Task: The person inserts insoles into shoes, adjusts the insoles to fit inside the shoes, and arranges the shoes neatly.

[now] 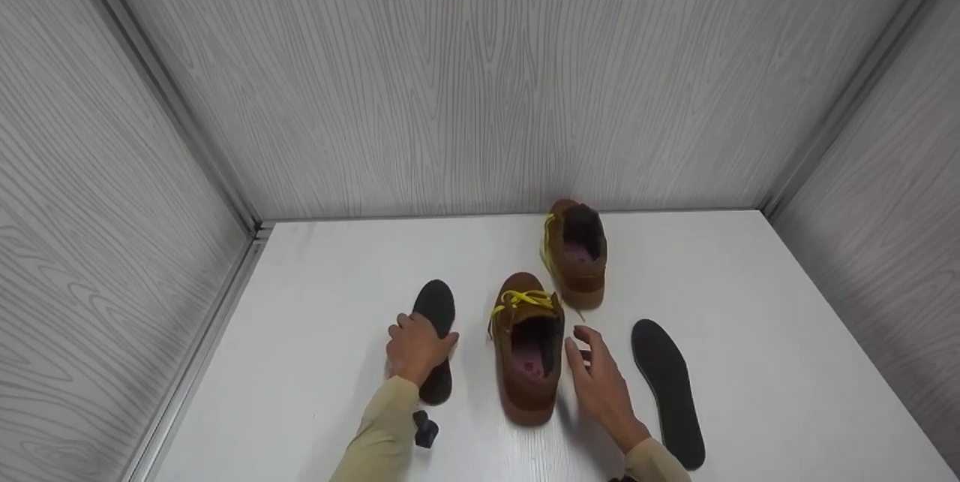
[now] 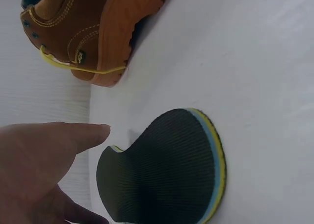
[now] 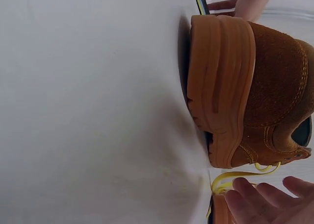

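Note:
My left hand (image 1: pixel 420 347) reaches over a dark insole (image 1: pixel 435 302), its fingers along the left edge and its thumb spread out past the right. In the left wrist view the insole (image 2: pixel 167 170) shows a ribbed dark face and a blue and yellow edge; the thumb (image 2: pixel 88 136) stands apart from it. Between the hands, a brown shoe (image 1: pixel 525 396) with yellow laces stands upright, toe pointing away. Just right of this shoe is my right hand (image 1: pixel 604 388), fingers loosely bent and holding nothing. The right wrist view shows the shoe's thick sole (image 3: pixel 221 87) close up.
Behind the near shoe, a second brown shoe (image 1: pixel 589 287) stands by the back wall (image 1: pixel 480 91), a yellow lace hanging at its left. Another dark insole (image 1: pixel 667 384) lies right of my right hand. Wood-grain panels border the white table (image 1: pixel 322 279).

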A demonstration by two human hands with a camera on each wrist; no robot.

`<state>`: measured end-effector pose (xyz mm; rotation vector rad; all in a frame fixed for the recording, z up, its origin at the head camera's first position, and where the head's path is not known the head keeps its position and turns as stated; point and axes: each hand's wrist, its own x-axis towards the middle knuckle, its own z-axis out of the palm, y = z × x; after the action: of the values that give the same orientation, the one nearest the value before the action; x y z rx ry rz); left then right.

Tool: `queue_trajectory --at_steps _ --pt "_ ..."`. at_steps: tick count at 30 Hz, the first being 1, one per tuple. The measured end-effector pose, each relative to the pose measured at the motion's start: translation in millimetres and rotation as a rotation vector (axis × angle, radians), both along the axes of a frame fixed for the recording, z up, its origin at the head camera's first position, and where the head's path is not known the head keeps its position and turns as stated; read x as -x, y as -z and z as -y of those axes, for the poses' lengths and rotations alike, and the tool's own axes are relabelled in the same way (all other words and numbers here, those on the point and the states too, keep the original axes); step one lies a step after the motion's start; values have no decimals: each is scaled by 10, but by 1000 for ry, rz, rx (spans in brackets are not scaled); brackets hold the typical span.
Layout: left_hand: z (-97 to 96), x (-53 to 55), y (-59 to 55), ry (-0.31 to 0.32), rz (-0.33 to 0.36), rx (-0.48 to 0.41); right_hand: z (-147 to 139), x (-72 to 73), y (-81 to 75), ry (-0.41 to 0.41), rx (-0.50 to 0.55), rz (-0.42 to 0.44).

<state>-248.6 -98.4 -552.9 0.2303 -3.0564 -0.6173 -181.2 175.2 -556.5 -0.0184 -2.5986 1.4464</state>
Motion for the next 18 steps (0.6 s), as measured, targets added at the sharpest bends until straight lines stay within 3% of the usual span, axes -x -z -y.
queue_trajectory --at_steps 8,18 --pt "22 87 12 -72 64 -33 -4 32 36 -23 4 7" --pt "53 210 -74 -30 84 -73 -30 63 37 -55 36 4"
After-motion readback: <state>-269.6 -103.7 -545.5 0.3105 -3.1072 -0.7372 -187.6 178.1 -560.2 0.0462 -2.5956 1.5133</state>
